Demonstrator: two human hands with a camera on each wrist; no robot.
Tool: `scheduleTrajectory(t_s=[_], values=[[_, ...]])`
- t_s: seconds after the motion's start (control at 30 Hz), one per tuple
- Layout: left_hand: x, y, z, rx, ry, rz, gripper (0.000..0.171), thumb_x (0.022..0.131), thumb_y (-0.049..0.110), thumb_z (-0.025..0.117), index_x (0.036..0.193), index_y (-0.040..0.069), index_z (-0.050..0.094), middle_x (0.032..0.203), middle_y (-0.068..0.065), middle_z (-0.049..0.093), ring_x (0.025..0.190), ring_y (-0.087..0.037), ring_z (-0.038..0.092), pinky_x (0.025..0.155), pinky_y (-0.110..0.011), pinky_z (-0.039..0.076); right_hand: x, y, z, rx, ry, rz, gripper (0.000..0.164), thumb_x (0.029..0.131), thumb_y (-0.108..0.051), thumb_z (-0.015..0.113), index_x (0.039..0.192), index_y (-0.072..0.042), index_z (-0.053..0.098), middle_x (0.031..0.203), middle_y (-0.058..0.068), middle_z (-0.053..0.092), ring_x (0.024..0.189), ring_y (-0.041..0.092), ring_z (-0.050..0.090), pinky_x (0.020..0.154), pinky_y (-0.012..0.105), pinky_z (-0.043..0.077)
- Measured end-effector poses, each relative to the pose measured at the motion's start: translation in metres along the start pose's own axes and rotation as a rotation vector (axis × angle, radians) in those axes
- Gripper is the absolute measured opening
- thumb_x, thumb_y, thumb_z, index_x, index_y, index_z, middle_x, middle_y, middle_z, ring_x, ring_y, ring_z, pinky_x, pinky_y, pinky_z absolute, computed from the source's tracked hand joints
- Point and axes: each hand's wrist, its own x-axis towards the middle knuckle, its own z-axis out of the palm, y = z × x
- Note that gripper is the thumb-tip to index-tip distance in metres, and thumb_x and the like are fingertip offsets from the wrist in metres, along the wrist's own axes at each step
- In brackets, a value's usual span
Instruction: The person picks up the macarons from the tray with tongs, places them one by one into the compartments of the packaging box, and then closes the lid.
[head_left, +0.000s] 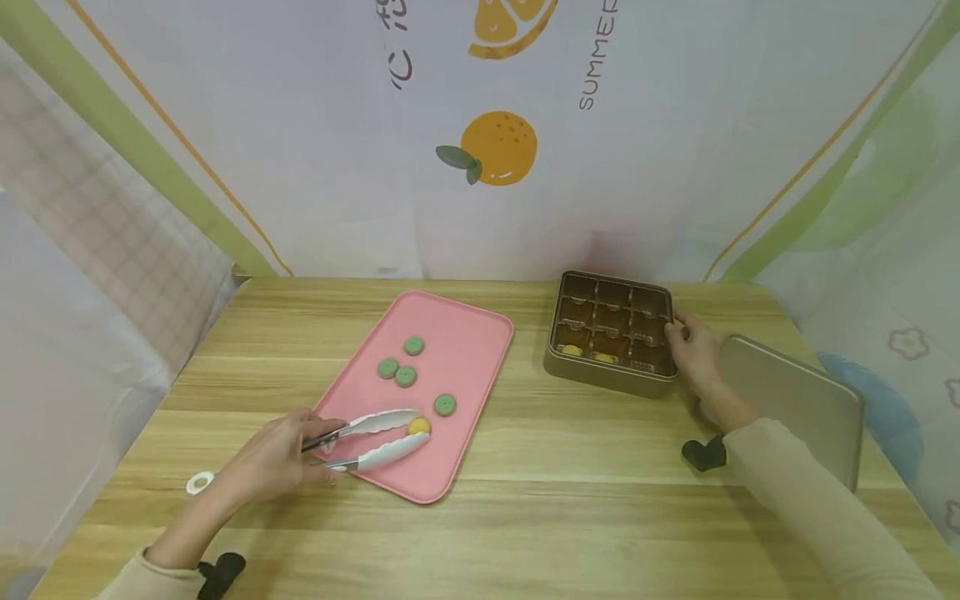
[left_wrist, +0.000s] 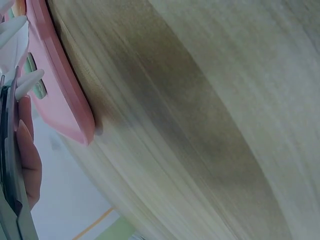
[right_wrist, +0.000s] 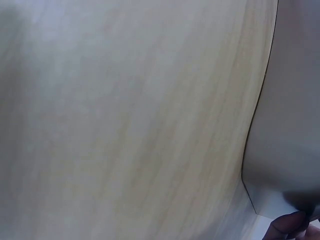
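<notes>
My left hand [head_left: 277,458] grips a pair of tongs [head_left: 390,450] with white scalloped tips and dark metal arms. The tips reach over the pink tray [head_left: 457,325], one on each side of a small yellow disc [head_left: 418,426]; whether they pinch it I cannot tell. Several green discs [head_left: 445,405] lie on the same tray. At the right, my right hand [head_left: 696,354] holds the side of a brown-gold tin [head_left: 607,377] with a divided insert. Two of its near compartments hold yellow pieces [head_left: 572,350]. In the right wrist view, fingertips [right_wrist: 287,225] touch the tin's wall.
A flat metal lid [head_left: 795,400] lies on the wooden table [head_left: 570,500] under and beyond my right forearm. The tongs' white ring end [head_left: 200,482] sticks out behind my left wrist. A printed cloth [head_left: 337,167] hangs along the table's back edge.
</notes>
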Motion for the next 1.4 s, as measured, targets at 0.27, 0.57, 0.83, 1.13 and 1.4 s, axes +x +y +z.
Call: scheduleTrajectory(t_s=[0.27,0.57,0.83,1.13,1.4], values=[[0.000,0.000,0.000,-0.009,0.000,-0.003,0.061,0.063,0.024,0.085,0.116,0.001,0.065,0.107,-0.016,0.061,0.084,-0.016,0.059,0.072,-0.036,0.048,-0.001,-0.001,-0.001,0.007,-0.013,0.006,0.047,0.101,-0.019,0.039,0.137,0.011,0.037,0.075,0.006,0.047,0.048,0.002,0.039,0.043,0.022,0.037],[-0.001,0.000,0.000,-0.024,-0.007,-0.014,0.060,0.064,0.025,0.085,0.117,0.003,0.066,0.101,-0.009,0.061,0.084,-0.014,0.055,0.068,-0.030,0.046,-0.001,0.000,-0.001,0.005,-0.006,-0.007,0.048,0.101,-0.020,0.040,0.136,0.012,0.038,0.073,0.007,0.048,0.048,0.002,0.039,0.044,0.022,0.037],[-0.001,0.000,-0.002,-0.083,-0.026,-0.058,0.064,0.066,0.025,0.085,0.121,0.001,0.063,0.095,-0.006,0.059,0.079,-0.015,0.053,0.064,-0.025,0.043,0.000,0.001,0.000,0.000,0.016,-0.014,0.045,0.100,-0.018,0.041,0.135,0.011,0.041,0.075,0.010,0.051,0.048,0.002,0.040,0.045,0.023,0.038],[0.008,0.003,-0.006,-0.127,-0.006,-0.051,0.065,0.067,0.025,0.085,0.122,0.001,0.062,0.088,-0.004,0.057,0.071,-0.014,0.046,0.058,-0.023,0.038,0.000,0.000,-0.001,0.005,0.008,-0.016,0.045,0.100,-0.017,0.041,0.135,0.011,0.040,0.072,0.008,0.050,0.047,0.002,0.039,0.044,0.023,0.037],[0.024,0.016,-0.011,-0.202,-0.030,-0.073,0.068,0.071,0.027,0.082,0.128,0.001,0.057,0.105,-0.014,0.058,0.081,-0.022,0.049,0.060,-0.025,0.040,0.001,0.000,0.000,0.019,-0.001,-0.012,0.045,0.100,-0.015,0.041,0.136,0.011,0.040,0.071,0.009,0.051,0.049,0.002,0.042,0.045,0.022,0.039]])
